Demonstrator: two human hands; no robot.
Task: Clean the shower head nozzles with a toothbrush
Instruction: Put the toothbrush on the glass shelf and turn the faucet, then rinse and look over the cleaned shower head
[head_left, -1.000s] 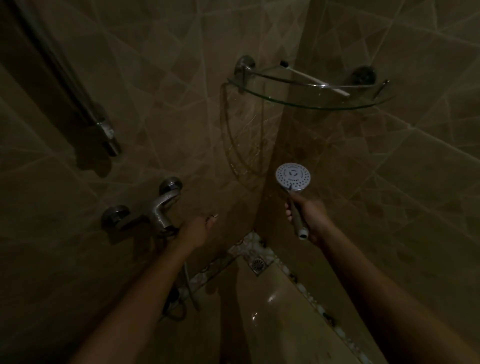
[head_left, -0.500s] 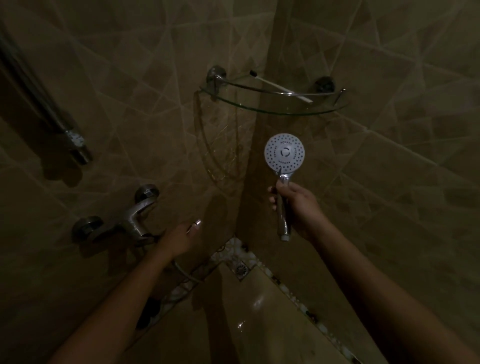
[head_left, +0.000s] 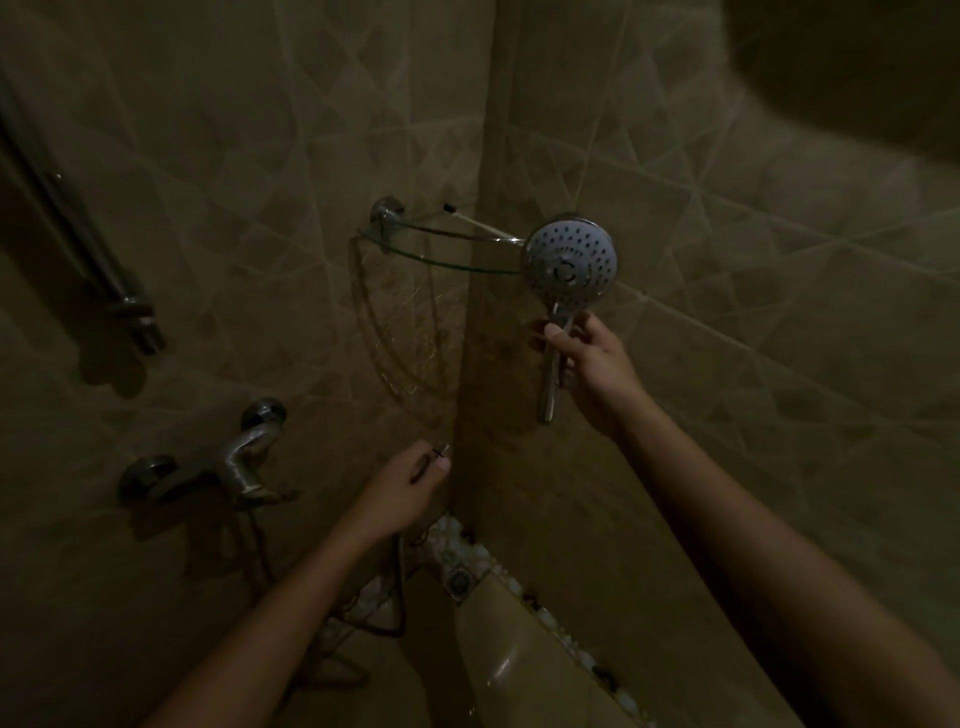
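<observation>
The round chrome shower head (head_left: 571, 262) faces me, its nozzle plate lit, held up in front of the right end of the glass corner shelf (head_left: 415, 254). My right hand (head_left: 592, 364) grips its handle just below the head. A white toothbrush (head_left: 478, 224) lies on that shelf, bristle end to the left, its right part hidden behind the shower head. Lower down, my left hand (head_left: 405, 488) holds the metal end of the shower hose (head_left: 400, 582), which hangs down from it.
A chrome mixer tap (head_left: 244, 462) sticks out of the left wall. A shower rail (head_left: 88, 260) runs down the upper left. The floor drain (head_left: 460, 579) sits in the corner below. The room is dim with tiled walls all round.
My right hand has lifted the shower head up and to the right, up to shelf level. My left hand has stayed low on the hose end. The view has tilted upward.
</observation>
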